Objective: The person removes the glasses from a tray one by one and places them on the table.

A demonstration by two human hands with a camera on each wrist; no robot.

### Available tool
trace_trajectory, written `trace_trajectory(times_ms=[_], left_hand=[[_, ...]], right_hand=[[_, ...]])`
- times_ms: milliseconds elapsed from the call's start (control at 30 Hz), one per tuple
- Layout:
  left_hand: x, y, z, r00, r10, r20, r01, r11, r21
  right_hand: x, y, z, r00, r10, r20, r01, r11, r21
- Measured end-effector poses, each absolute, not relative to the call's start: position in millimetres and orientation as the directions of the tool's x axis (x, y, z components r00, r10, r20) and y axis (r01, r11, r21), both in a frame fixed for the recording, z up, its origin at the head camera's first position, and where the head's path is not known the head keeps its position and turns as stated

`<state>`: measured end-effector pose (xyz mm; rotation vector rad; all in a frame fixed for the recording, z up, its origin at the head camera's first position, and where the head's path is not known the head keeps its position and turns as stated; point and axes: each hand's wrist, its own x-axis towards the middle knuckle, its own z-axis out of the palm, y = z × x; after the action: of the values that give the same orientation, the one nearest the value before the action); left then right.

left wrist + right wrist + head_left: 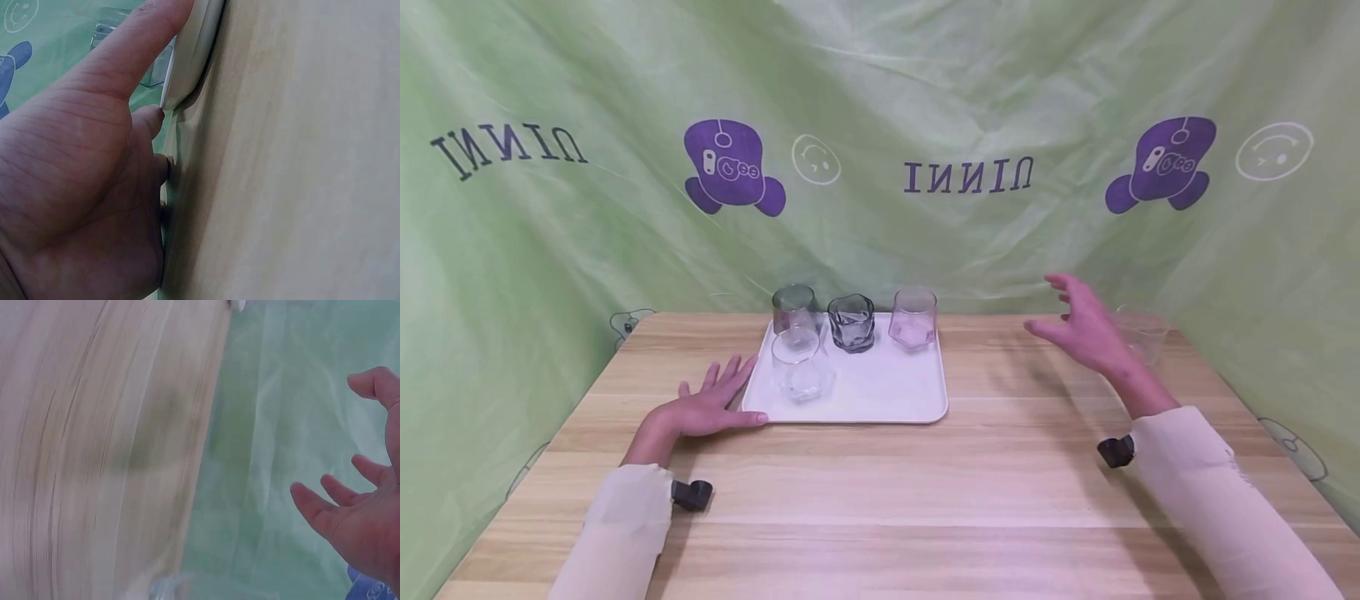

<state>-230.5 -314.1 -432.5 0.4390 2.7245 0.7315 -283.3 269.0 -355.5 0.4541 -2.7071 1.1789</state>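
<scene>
My left hand (703, 408) rests at the left front corner of a white tray (880, 402), its fingers spread and its thumb touching the rim. On the tray stand a smoky grey glass (793, 302) at the back left, a dark faceted glass (852, 323) beside it, a pink-tinted glass (913, 318) at the back right and a clear glass (796, 367) in front. Over the table's right side, my right hand (1086, 333) hovers with spread fingers and holds nothing. A clear cup (1150, 333) stands just right of it, partly hidden by the hand.
The wooden table (880, 500) reaches back to a green printed cloth (880, 233), which hangs behind it and along both sides. A small black device (692, 495) sits at the left cuff, another black device (1116, 451) at the right cuff.
</scene>
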Motion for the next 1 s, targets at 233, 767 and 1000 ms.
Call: trace_trajectory(times_ms=[233, 767, 1000], left_hand=[[-228, -311, -426, -0.913, 0.353, -0.206, 0.207, 0.834, 0.511], [-226, -309, -417, -0.918, 0.319, -0.235, 0.172, 0.855, 0.49], [-224, -308, -419, -0.918, 0.323, -0.231, 0.177, 0.853, 0.49]], right_hand=[[-289, 238, -362, -0.946, -0.267, 0.183, -0.305, 0.541, -0.784], [-304, 175, -385, -0.939, -0.311, 0.148, -0.284, 0.455, -0.844], [-312, 158, -398, -0.948, -0.291, 0.129, -0.247, 0.416, -0.875]])
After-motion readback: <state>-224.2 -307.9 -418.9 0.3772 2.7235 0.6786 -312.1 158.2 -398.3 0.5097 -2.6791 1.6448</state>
